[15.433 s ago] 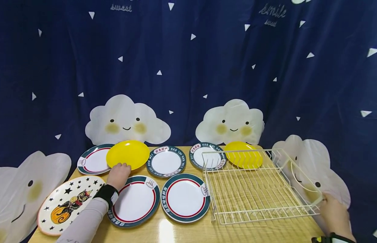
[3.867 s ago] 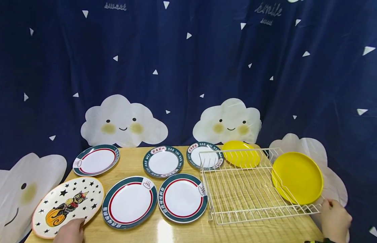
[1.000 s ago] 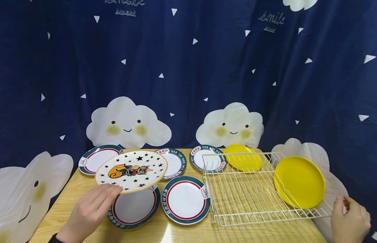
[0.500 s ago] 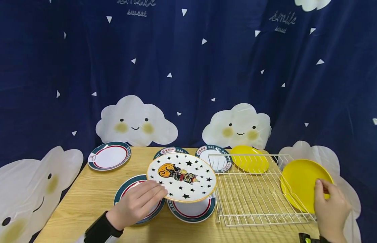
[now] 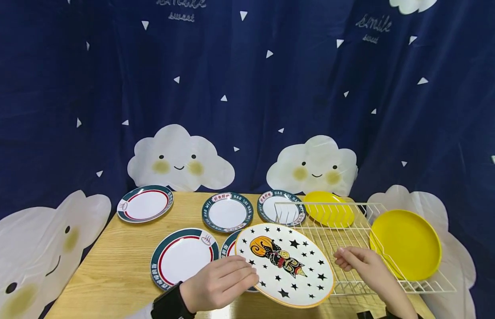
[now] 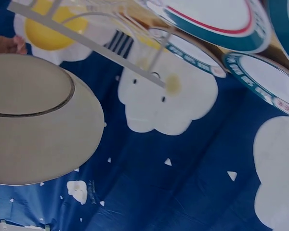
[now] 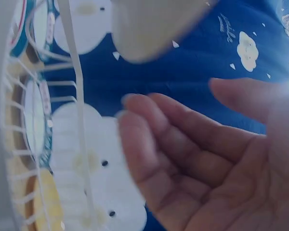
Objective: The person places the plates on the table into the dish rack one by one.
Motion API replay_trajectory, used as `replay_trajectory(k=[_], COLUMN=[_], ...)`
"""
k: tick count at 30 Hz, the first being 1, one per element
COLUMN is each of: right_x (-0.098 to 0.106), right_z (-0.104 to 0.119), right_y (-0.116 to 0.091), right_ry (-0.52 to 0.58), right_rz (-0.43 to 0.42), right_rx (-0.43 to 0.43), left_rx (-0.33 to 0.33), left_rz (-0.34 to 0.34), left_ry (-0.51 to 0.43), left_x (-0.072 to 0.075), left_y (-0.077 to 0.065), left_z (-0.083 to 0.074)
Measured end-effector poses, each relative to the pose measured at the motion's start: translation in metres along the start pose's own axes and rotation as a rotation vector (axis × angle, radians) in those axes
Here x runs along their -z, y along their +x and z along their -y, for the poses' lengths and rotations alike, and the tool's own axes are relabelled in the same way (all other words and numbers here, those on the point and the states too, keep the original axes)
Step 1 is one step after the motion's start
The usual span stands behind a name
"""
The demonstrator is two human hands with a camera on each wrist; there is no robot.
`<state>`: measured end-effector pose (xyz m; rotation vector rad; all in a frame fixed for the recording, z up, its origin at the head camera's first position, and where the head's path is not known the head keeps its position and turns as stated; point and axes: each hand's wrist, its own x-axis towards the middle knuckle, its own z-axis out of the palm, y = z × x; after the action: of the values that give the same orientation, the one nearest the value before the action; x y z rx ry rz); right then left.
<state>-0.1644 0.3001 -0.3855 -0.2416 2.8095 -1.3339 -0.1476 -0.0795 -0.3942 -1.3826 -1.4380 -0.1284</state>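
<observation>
My left hand (image 5: 219, 283) holds a white oval plate (image 5: 285, 266) by its left rim, above the table. Black stars and a cat on a pumpkin decorate the plate; its pale underside shows in the left wrist view. My right hand (image 5: 364, 268) hovers just right of that plate, over the white wire dish rack (image 5: 343, 239). Its fingers are loosely bent with a gap to the thumb, and nothing is in it, as the right wrist view shows. In the rack's right side leans a large yellow plate (image 5: 407, 245).
Green-rimmed plates lie on the wooden table (image 5: 95, 270): one at back left (image 5: 145, 204), one at front left (image 5: 185, 257), and one partly under the held plate. Two smaller patterned plates (image 5: 227, 212) and a yellow plate (image 5: 329, 210) lie along the back, before a blue curtain (image 5: 247, 88).
Lifted from the table's left end, the cat plate has moved right to the rack's near left side. The right hand has left the yellow plate and moved left toward the cat plate.
</observation>
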Motion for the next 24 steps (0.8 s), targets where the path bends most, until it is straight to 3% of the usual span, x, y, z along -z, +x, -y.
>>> replay_trajectory(k=[3, 10, 19, 24], right_x=[-0.006, -0.014, -0.020, -0.022], right_z=[0.000, -0.003, -0.006, -0.006], right_y=[0.002, 0.005, 0.008, 0.005], right_ry=[0.057, 0.172, 0.665, 0.769], right_rz=[0.115, 0.278, 0.484, 0.482], right_rx=[-0.030, -0.064, -0.085, -0.071], left_rx=[-0.020, -0.053, -0.053, -0.003], left_rz=[-0.018, -0.031, -0.066, -0.043], left_ry=[0.003, 0.008, 0.021, 0.023], left_x=[-0.003, -0.004, -0.009, -0.014], left_y=[0.006, 0.009, 0.007, 0.003], left_z=[-0.002, -0.005, -0.008, -0.007])
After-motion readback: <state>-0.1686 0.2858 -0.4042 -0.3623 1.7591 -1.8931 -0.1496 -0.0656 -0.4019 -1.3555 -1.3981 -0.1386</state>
